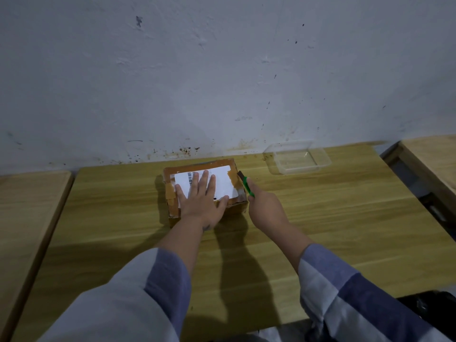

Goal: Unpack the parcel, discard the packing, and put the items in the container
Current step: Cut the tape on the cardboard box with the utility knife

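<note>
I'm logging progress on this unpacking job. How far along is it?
Nothing looks finished: the cardboard parcel is still taped shut. In hand: the left hand presses flat on its label while the right hand holds a green-handled cutter at the parcel's right edge. Left: opening it, discarding the packing, and filling the clear container, which is empty.

1 taped parcel (207, 186), 1 clear container (297, 157), 1 green-handled cutter (246, 185), 2 hands (201, 198)
</note>
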Demonstrator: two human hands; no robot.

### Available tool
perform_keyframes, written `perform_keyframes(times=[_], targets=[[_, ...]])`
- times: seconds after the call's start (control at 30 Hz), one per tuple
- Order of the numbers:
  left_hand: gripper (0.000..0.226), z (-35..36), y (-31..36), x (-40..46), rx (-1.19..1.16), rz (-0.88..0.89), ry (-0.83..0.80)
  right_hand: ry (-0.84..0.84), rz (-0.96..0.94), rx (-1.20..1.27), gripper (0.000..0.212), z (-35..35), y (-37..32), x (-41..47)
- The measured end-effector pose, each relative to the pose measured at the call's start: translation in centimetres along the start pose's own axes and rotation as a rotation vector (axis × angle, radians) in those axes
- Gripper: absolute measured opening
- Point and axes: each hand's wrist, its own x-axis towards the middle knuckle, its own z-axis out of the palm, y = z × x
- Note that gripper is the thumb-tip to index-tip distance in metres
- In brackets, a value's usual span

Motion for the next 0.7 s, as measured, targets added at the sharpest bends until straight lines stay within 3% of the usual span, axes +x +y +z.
perform_keyframes(times=[0.13, 0.4, 0.57, 0.7], targets=[[0.073, 0.0, 0.2, -0.2, 0.006, 0.011, -0.006, -0.037, 0.029, -0.18, 0.073, 0.6, -0.3, 0.8], [0.072, -0.2, 0.2, -0.2, 0.009, 0.008, -0.013, -0.081, -0.039, -0.378, 0.07, -0.1, -1.4, 2.8], [0.074, -0.1, 0.1, -0.1, 0.01, 0.001, -0.015, -0.124, 0.003, -0.347, 0.068, -1.0, -2.2, 3.5], [0.074, -0.1, 0.1, -0.2, 0.008, -0.004, -0.008, -0.16, 0.018, -0.16, 0.047, -2.8, -2.1, 2.7]])
